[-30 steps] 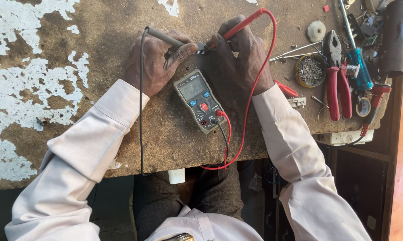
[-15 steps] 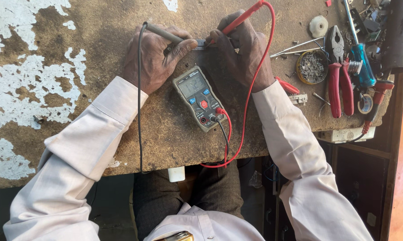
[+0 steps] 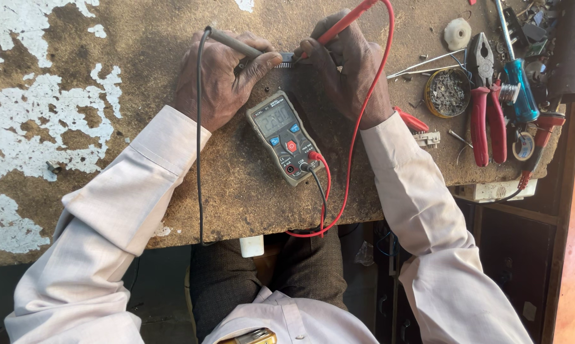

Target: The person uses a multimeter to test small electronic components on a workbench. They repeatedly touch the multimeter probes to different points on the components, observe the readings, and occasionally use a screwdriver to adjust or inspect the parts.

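The head view looked straight down on a worn wooden table (image 3: 172,38) with patches of white paint toward its left edge. The left hand (image 3: 220,79) was closed around a black probe (image 3: 233,43), and the right hand (image 3: 351,70) was closed around a red probe (image 3: 345,22). Both probe tips met at a small ridged component (image 3: 287,58), which lay on the table near the far edge, between the two hands; the fingers hid part of it. Just below the hands, toward the near edge, a grey multimeter (image 3: 284,137) lay flat and a little tilted, with digits on its screen. A red lead (image 3: 364,127) and a black lead (image 3: 200,140) ran from the probes over the near edge and back. Near the right edge lay red-handled pliers (image 3: 488,108), a blue-handled screwdriver (image 3: 517,83) and a round tin of small metal bits (image 3: 448,92), close together and well apart from the multimeter.
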